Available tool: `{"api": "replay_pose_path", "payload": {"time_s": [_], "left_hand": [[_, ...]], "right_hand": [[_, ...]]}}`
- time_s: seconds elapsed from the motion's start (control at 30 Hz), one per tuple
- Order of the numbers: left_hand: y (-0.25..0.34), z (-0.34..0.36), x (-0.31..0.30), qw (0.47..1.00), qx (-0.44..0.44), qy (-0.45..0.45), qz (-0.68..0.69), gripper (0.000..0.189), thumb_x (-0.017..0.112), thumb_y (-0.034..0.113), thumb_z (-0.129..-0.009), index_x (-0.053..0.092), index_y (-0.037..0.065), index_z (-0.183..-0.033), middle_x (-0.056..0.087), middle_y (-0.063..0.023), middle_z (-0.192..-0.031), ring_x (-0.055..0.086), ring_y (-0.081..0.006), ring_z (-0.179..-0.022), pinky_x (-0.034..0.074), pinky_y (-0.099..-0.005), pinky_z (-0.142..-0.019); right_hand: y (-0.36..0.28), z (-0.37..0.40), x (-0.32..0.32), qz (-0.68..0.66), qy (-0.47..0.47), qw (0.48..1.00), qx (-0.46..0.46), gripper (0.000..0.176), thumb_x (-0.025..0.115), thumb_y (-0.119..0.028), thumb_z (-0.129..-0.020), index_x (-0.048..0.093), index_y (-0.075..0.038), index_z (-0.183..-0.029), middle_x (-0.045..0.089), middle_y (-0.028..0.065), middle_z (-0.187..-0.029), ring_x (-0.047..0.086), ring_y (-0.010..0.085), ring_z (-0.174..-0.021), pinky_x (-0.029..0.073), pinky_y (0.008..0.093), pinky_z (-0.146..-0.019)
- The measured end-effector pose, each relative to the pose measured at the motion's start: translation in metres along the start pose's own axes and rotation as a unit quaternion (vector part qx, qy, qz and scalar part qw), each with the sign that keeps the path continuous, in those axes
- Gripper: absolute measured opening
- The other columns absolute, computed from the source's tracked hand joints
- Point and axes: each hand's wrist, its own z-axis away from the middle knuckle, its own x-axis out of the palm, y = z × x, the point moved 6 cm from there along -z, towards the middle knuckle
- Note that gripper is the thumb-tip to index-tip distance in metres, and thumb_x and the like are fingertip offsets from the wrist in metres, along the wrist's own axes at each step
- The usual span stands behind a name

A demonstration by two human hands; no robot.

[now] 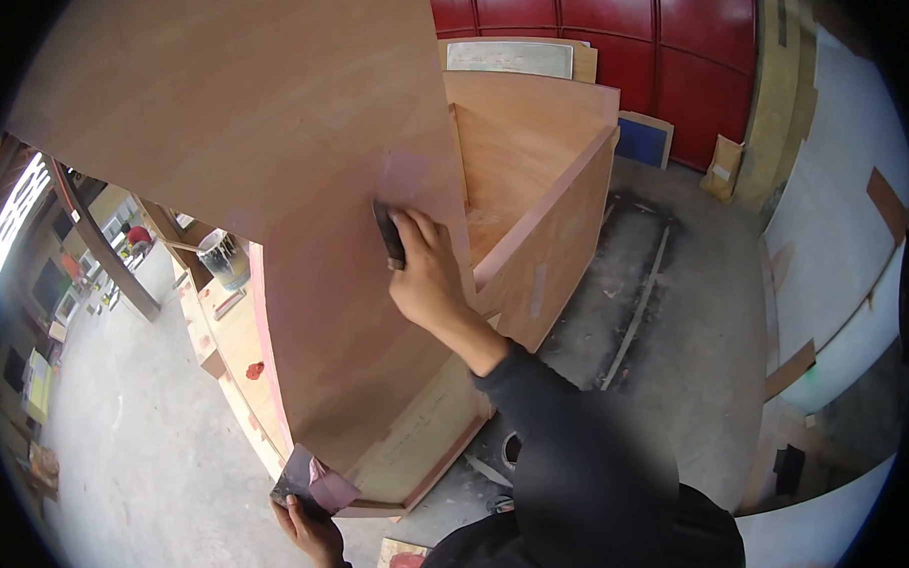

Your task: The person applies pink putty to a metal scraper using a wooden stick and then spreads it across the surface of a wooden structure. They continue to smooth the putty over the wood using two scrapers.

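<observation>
A large upright wooden panel with pinkish smears fills the upper left and middle. My right hand is closed on a dark flat scraper, whose edge rests against the panel beside a pink patch. Low in the view, near the panel's bottom corner, my left hand grips a dark flat plate that carries a lump of pink paste. The fingers of my left hand are wrapped round the plate's lower edge.
Behind the panel stands an open wooden box. A stained bucket sits on a wooden ledge at the left. Red metal doors stand at the back. White sheets lean at the right. A pink-smeared board lies below.
</observation>
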Motion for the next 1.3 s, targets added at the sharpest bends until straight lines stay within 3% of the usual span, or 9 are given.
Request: {"api": "replay_pose_path", "payload": {"time_s": [0.17,0.37,0.47,0.6,0.77,0.87,1.0,1.2,1.3], "left_hand": [[0.0,0.001,-0.005,0.999,-0.01,0.031,-0.022,0.031,0.047,0.024,-0.103,0.047,0.003,-0.126,0.055,-0.0112,-0.118,0.055,-0.0201,-0.108,0.045,-0.0343,-0.094],[0.0,0.004,-0.012,0.999,-0.015,0.03,-0.016,0.032,0.048,0.024,-0.103,0.047,0.003,-0.127,0.055,-0.0117,-0.118,0.055,-0.0208,-0.109,0.045,-0.0355,-0.094],[-0.005,0.009,-0.028,0.998,-0.004,0.057,0.01,0.032,0.049,0.026,-0.102,0.049,0.003,-0.125,0.056,-0.0106,-0.115,0.054,-0.0203,-0.107,0.042,-0.0354,-0.096],[-0.001,0.007,-0.041,0.998,0.026,0.06,-0.018,0.031,0.05,0.025,-0.102,0.049,0.001,-0.122,0.056,-0.0108,-0.114,0.054,-0.02,-0.105,0.043,-0.0355,-0.094],[-0.002,-0.004,-0.029,1.0,-0.014,0.014,-0.014,0.031,0.049,0.026,-0.103,0.05,0.003,-0.122,0.056,-0.0097,-0.112,0.055,-0.0189,-0.104,0.044,-0.0332,-0.092],[-0.002,-0.011,-0.009,1.0,0.009,-0.006,-0.024,0.032,0.05,0.026,-0.102,0.048,0.002,-0.123,0.055,-0.0111,-0.115,0.053,-0.0206,-0.108,0.043,-0.0357,-0.096],[0.003,-0.009,0.009,1.0,0.001,0.0,-0.009,0.032,0.049,0.026,-0.102,0.048,0.002,-0.122,0.054,-0.0106,-0.114,0.053,-0.0199,-0.107,0.042,-0.0355,-0.096],[-0.004,-0.007,-0.009,1.0,0.007,-0.008,-0.018,0.032,0.049,0.024,-0.102,0.049,0.002,-0.126,0.055,-0.0093,-0.115,0.053,-0.0192,-0.106,0.042,-0.0353,-0.093],[0.0,-0.003,-0.009,0.999,0.018,0.028,-0.026,0.031,0.049,0.025,-0.102,0.049,0.003,-0.124,0.055,-0.0084,-0.113,0.053,-0.0181,-0.103,0.042,-0.0335,-0.09]], "right_hand": [[0.054,-0.038,-0.055,-0.068,0.076,0.986,0.129,0.039,0.05,0.0,-0.084,0.056,0.003,-0.123,0.059,0.0271,-0.122,0.057,0.0453,-0.11,0.045,0.0484,-0.095],[0.087,-0.073,-0.035,-0.202,0.053,0.925,0.317,0.043,0.044,0.003,-0.078,0.058,0.005,-0.118,0.066,0.0257,-0.109,0.063,0.0408,-0.106,0.048,0.0451,-0.093],[0.053,-0.072,-0.021,-0.2,0.071,0.942,0.261,0.041,0.045,0.003,-0.078,0.058,0.006,-0.117,0.064,0.0248,-0.108,0.062,0.0418,-0.103,0.048,0.0466,-0.091],[-0.05,-0.039,-0.01,-0.048,0.074,0.995,0.054,0.04,0.056,0.0,-0.079,0.055,0.003,-0.119,0.054,0.0229,-0.123,0.053,0.045,-0.107,0.044,0.0491,-0.094],[-0.078,0.016,-0.004,-0.083,-0.084,0.991,-0.058,0.047,0.059,0.001,-0.079,0.051,0.002,-0.126,0.052,0.0203,-0.126,0.05,0.0445,-0.108,0.043,0.0499,-0.093],[-0.046,0.006,-0.027,-0.039,-0.095,0.994,-0.043,0.052,0.059,0.001,-0.08,0.049,0.003,-0.131,0.052,0.0238,-0.131,0.049,0.0442,-0.117,0.04,0.0504,-0.102],[0.013,-0.045,-0.053,-0.024,0.175,0.984,-0.029,0.049,0.052,0.007,-0.084,0.047,0.004,-0.134,0.052,0.0233,-0.129,0.051,0.0435,-0.12,0.041,0.0459,-0.104],[0.033,-0.073,-0.03,-0.013,0.207,0.976,0.072,0.052,0.052,0.004,-0.083,0.043,0.004,-0.134,0.047,0.0214,-0.131,0.049,0.0391,-0.121,0.035,0.0536,-0.1],[0.028,-0.065,-0.01,0.108,0.099,0.98,0.137,0.057,0.054,0.001,-0.08,0.042,0.003,-0.135,0.046,0.0186,-0.134,0.05,0.0373,-0.12,0.031,0.0551,-0.099]]}}
